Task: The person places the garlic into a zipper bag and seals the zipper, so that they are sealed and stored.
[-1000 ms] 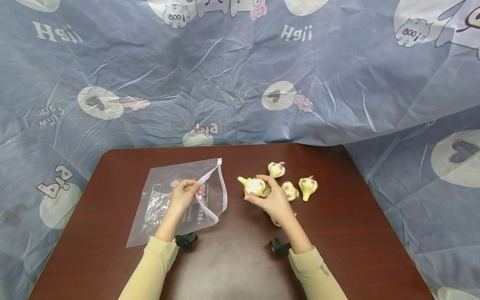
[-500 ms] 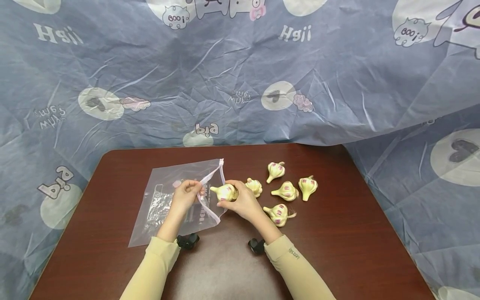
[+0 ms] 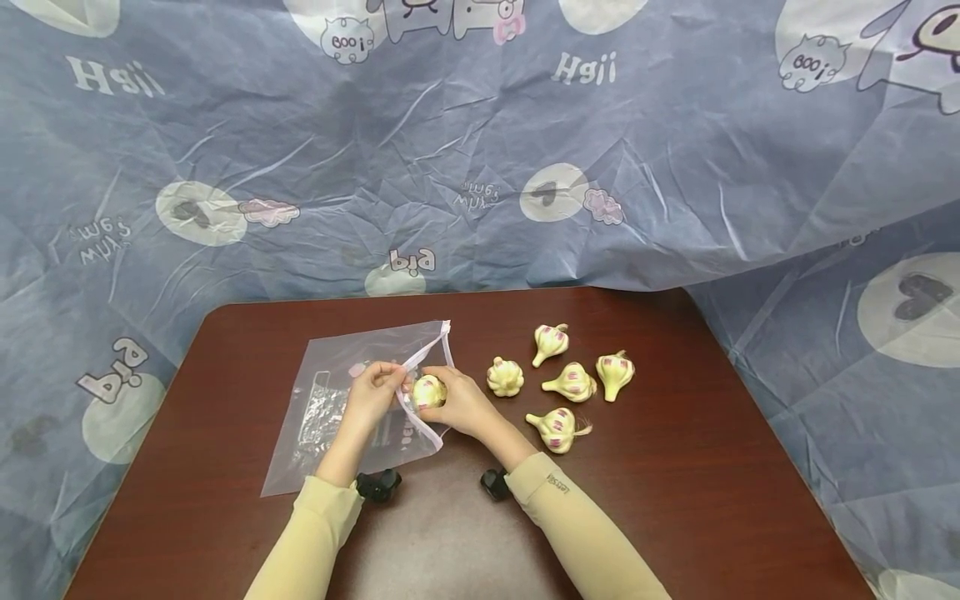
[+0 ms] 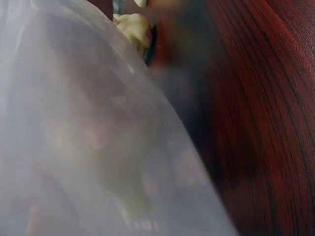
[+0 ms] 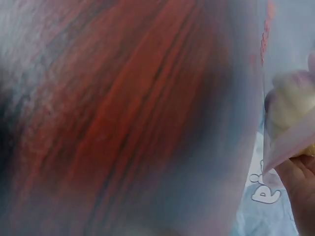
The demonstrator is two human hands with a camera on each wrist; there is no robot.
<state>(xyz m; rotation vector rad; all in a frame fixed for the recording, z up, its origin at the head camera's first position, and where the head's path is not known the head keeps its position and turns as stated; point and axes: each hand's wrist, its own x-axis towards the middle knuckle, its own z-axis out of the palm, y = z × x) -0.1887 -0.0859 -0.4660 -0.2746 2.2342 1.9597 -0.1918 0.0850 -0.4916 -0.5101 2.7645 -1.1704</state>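
Observation:
A clear zip bag (image 3: 337, 417) lies on the table at the left, its white-edged mouth facing right. My left hand (image 3: 371, 390) pinches the upper edge of that mouth and holds it apart. In my right hand (image 3: 461, 404) is a garlic bulb (image 3: 428, 392), gripped between thumb and fingers at the bag's mouth. Through the cloudy plastic in the left wrist view the bulb (image 4: 123, 167) shows blurred, stem downward. The right wrist view has the bulb (image 5: 293, 103) at its right edge, partly behind the bag's rim.
Several more bulbs lie right of the bag: one nearest it (image 3: 505, 377), others such as the front bulb (image 3: 557, 430) and the far right bulb (image 3: 616, 375). The brown table (image 3: 675, 500) backs onto a blue printed cloth (image 3: 450, 125).
My right hand has carried the garlic bulb leftward from beside the other bulbs to the bag's mouth. My left hand keeps its pinch on the bag's edge, nearly still.

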